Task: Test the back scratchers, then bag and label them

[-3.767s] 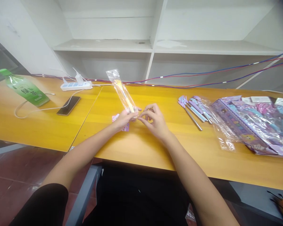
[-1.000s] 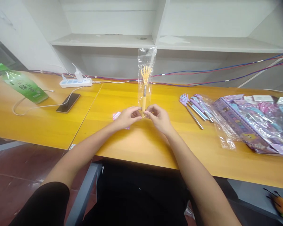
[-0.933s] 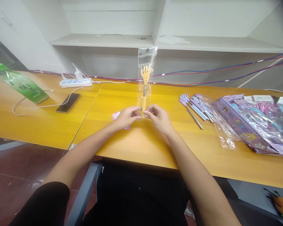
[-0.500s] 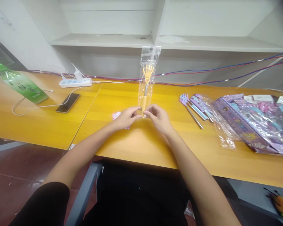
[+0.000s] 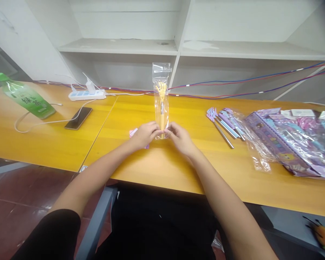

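Note:
A yellow back scratcher (image 5: 161, 92) with a hand-shaped head and a metal shaft stands upright inside a clear plastic bag (image 5: 161, 68). My left hand (image 5: 146, 135) pinches the bag's lower left side, beside the yellow handle. On the other side, my right hand (image 5: 179, 137) closes thumb and fingers on the lower right of the same bag. Partly hidden under my left hand is a pink and purple card (image 5: 133, 132) on the table. Several purple and blue back scratchers (image 5: 222, 122) lie unwrapped off to the right.
Empty clear bags (image 5: 260, 155) lie beside a purple display box (image 5: 276, 144) full of wrapped scratchers. To the left are a phone (image 5: 78, 118), a green bottle (image 5: 28, 99) and a white power strip (image 5: 86, 94). Red and blue cables (image 5: 219, 83) run along the back below a shelf (image 5: 119, 46).
The bagged back scratcher has shifted left and slightly down, from leaning right to nearly straight. Both hands still grip its lower end, my fingers now at the bag's sides.

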The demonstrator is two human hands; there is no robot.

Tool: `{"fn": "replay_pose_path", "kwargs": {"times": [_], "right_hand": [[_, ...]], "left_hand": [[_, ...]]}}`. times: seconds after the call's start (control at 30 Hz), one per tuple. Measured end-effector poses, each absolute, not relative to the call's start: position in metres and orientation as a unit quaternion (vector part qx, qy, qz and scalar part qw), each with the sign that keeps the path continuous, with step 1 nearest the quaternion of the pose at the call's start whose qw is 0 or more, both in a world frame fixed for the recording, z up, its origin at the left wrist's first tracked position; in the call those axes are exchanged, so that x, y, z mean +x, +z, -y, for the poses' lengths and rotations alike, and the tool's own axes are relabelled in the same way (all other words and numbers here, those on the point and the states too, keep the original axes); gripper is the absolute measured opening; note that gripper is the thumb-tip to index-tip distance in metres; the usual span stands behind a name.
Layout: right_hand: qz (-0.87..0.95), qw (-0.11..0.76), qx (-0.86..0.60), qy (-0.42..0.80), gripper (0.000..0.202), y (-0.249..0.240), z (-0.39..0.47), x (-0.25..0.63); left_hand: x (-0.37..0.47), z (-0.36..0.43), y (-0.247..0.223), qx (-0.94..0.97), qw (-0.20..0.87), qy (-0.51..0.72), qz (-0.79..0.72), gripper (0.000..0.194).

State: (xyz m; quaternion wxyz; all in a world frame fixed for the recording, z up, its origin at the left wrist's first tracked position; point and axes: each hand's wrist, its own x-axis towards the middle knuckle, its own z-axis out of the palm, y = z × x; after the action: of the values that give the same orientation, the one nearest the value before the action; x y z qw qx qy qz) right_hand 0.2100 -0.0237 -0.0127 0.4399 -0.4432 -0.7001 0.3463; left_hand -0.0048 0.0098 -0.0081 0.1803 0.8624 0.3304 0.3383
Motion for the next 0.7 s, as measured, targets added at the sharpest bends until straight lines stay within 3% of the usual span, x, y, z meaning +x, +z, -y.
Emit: {"fn": "replay_pose_path", "kwargs": {"times": [0.43, 0.7], "right_hand": [[0.659, 0.458, -0.410, 0.435, 0.045, -0.006, 0.027, 0.209], [0.553, 0.524, -0.387, 0.520, 0.049, 0.000, 0.026, 0.209]], "left_hand": [[-0.003, -0.005, 0.000, 0.838, 0.255, 0.346, -0.335, 0.037], [0.002, 0.006, 0.005, 0.875, 0.321, 0.255, -0.256, 0.036]]}}
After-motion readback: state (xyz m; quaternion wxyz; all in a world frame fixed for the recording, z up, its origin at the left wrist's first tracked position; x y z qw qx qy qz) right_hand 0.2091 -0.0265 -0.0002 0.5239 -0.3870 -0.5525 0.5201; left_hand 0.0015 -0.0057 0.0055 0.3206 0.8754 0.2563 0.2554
